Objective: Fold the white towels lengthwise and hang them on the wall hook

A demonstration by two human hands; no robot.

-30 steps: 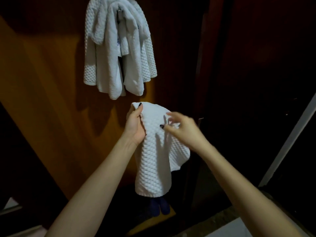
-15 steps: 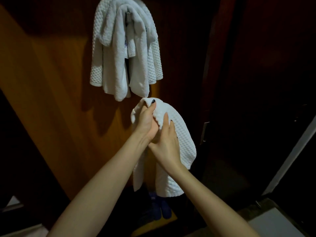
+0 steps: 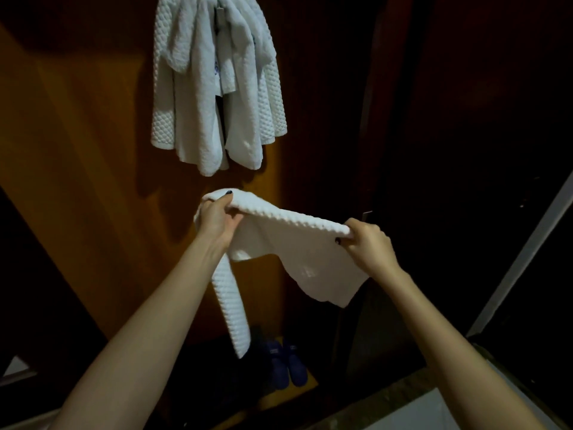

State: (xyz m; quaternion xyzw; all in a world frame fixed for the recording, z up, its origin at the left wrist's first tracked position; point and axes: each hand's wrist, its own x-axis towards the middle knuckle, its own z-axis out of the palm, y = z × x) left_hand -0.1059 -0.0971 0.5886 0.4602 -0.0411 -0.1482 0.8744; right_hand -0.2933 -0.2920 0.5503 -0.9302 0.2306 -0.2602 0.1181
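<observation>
Holds a towel [image 3: 297,240] stretched between both hands, in the air before the wooden panel [image 3: 77,150]. Grips its left end with the left hand [image 3: 217,221], fingers curled over the bunched cloth. Clasps its right end with the right hand [image 3: 369,243], fingers closed round the edge, a little lower than the left. Lets a narrow strip dangle below the left hand and a wider flap sag below the right. Above, apart from it: more towels [image 3: 214,88] draped over the hook [image 3: 219,13]. Below, on the floor: blue slippers [image 3: 286,364].
</observation>
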